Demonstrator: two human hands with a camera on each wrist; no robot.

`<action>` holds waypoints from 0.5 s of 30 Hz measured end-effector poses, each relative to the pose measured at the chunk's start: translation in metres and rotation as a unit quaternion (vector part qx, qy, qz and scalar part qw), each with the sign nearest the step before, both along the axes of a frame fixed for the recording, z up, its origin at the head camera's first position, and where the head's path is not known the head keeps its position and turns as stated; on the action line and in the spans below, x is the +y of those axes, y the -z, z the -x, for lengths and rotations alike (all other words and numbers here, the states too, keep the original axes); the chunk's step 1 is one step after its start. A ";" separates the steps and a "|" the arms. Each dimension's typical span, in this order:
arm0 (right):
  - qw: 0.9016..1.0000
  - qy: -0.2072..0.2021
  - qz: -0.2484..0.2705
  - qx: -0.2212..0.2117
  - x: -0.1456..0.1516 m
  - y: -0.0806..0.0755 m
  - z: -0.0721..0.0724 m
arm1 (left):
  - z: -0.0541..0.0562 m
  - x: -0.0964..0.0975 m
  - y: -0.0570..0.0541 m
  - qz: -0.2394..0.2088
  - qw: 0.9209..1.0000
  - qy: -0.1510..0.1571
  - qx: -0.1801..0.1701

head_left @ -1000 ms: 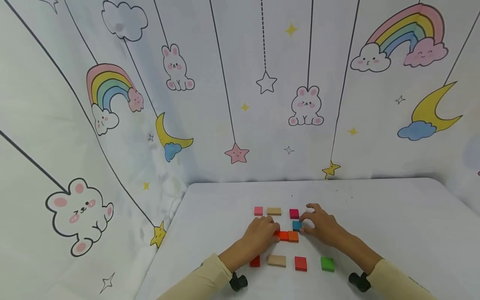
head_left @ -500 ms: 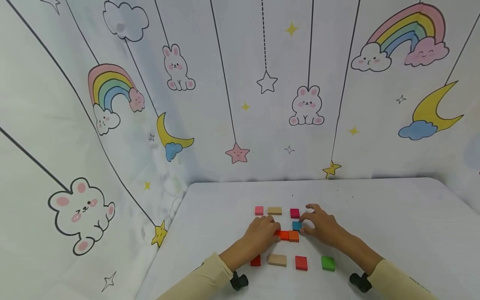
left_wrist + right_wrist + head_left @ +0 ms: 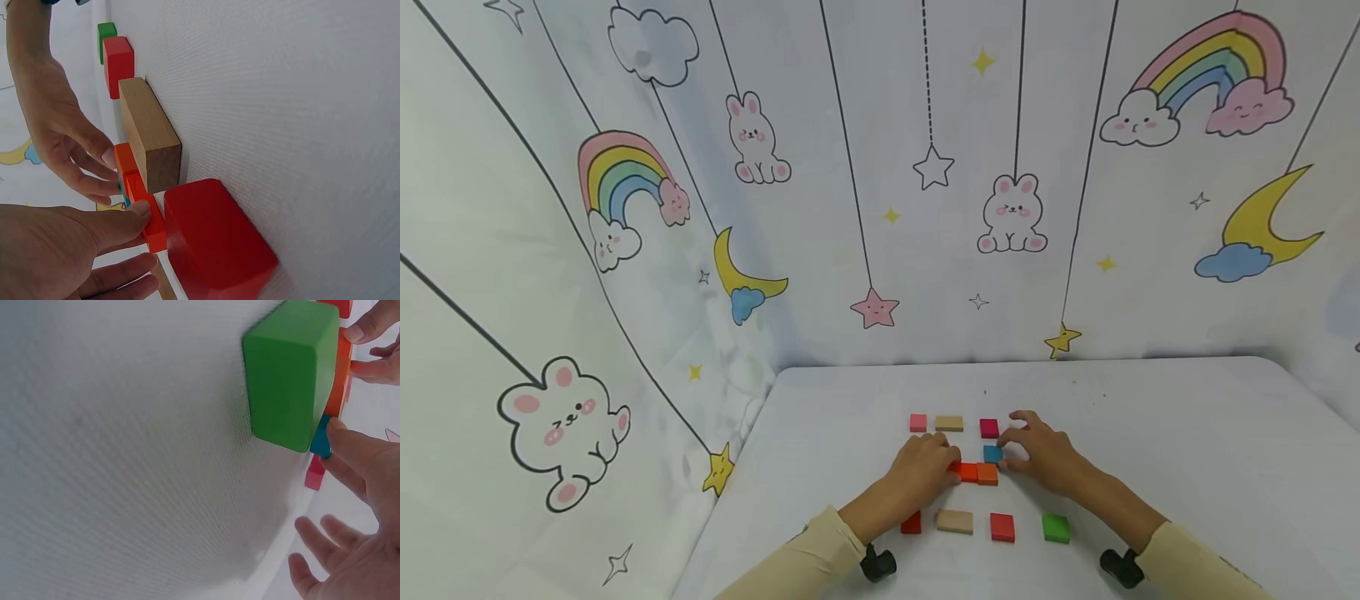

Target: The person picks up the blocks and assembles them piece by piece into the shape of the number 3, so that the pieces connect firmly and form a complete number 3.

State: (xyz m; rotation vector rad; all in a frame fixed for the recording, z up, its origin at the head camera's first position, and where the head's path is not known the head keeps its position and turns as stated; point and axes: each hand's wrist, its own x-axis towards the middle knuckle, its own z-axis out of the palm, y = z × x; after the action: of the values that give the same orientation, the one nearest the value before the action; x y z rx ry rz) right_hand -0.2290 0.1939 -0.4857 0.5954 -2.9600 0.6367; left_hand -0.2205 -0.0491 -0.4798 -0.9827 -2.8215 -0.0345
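My left hand [image 3: 921, 467] pinches the left part of an orange-red block [image 3: 967, 472]; in the left wrist view its thumb [image 3: 140, 209] lies on the near side. An orange block [image 3: 987, 474] adjoins it end to end. Just behind the orange one sits a blue block [image 3: 992, 454]. Thumb and index finger of my right hand [image 3: 1041, 454] hold this blue block [image 3: 320, 439] at its right side, the other fingers spread apart. Behind it lies a crimson block [image 3: 989, 428].
At the back are a pink block [image 3: 918, 422] and a tan block [image 3: 949, 423]. A front row holds a red block [image 3: 912, 522] partly behind the left wrist, a longer tan block [image 3: 955, 522], another red block [image 3: 1002, 527] and a green block [image 3: 1056, 528]. All rest on a white table [image 3: 820, 433].
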 end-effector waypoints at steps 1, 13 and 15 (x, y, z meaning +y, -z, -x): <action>1.000 -0.001 -0.002 0.000 0.000 0.000 0.000 | 0.000 0.000 0.000 0.000 1.000 0.000 0.000; 1.000 0.001 -0.007 -0.010 -0.002 -0.002 -0.001 | 0.001 0.000 0.002 -0.002 1.000 0.001 0.001; 1.000 0.000 -0.008 -0.010 -0.002 -0.003 -0.001 | 0.001 0.000 0.002 0.000 1.000 -0.002 -0.001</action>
State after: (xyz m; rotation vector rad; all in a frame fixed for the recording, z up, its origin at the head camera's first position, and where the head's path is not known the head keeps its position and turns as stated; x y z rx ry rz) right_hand -0.2276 0.1917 -0.4828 0.5948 -2.9862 0.6226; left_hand -0.2217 -0.0490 -0.4818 -0.9773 -2.8247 -0.0362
